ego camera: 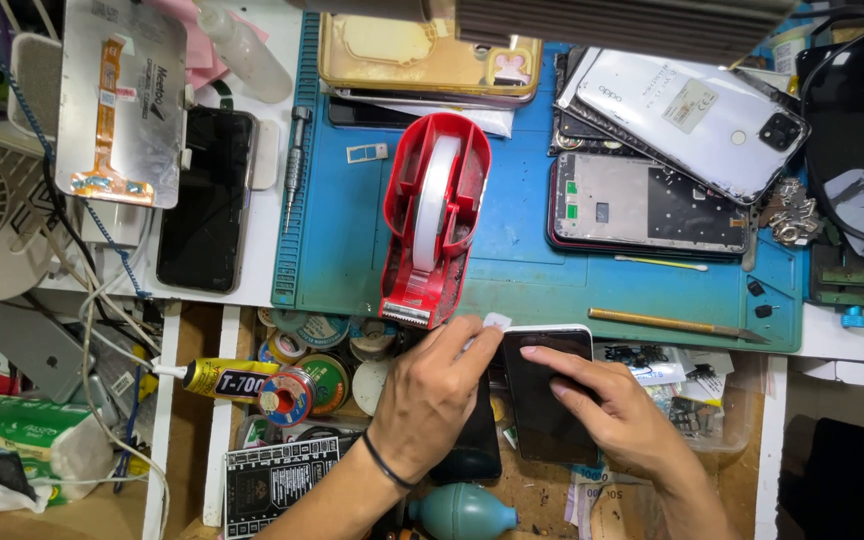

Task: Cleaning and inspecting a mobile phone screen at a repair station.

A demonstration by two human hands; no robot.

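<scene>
A dark phone [544,400] with a pale rim lies screen up just below the blue work mat [522,270]. My right hand [617,410] rests on it, fingertips spread over the glass. My left hand [432,395] reaches to the phone's top left corner and pinches a small white piece [497,321], probably tape or cloth. A red tape dispenser [434,215] with a white roll stands on the mat right above my left hand. A second dark phone [474,450] lies partly hidden under my left hand.
Phone backs, frames and a gold case [422,60] crowd the mat's far side. A yellow glue tube [217,378], solder reels [287,395] and a teal air blower [462,512] lie lower left. A wooden-handled tool [672,324] lies on the mat's near edge; a black phone [207,200] lies left.
</scene>
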